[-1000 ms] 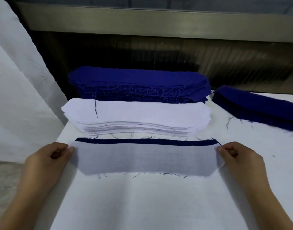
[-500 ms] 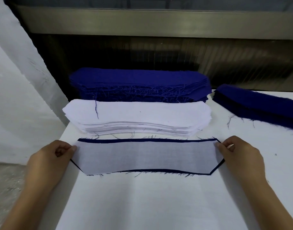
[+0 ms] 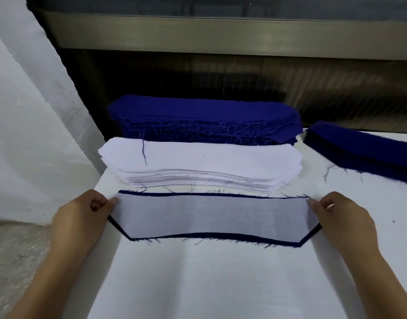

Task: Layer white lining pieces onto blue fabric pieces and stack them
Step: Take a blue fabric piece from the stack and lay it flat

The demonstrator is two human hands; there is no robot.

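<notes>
A thin white lining piece (image 3: 211, 215) lies on a blue fabric piece (image 3: 297, 244) on the white table, the blue showing as a narrow border all round. My left hand (image 3: 82, 217) pinches the left end of the pair, and my right hand (image 3: 340, 217) pinches the right end. Behind them sits a stack of white lining pieces (image 3: 200, 162), with a loose blue thread on top. A thick stack of blue fabric pieces (image 3: 202, 118) stands further back.
Another pile of blue fabric (image 3: 363, 148) lies at the right rear. The white table (image 3: 221, 284) ends at a left edge near my left wrist, with grey floor (image 3: 15, 249) and hanging white cloth (image 3: 25, 111) beyond. A dark panel with a metal rail runs behind the stacks.
The white lining has shifted up and back over the blue piece, so the blue border now shows along the front edge too. Both hands stayed at the ends.
</notes>
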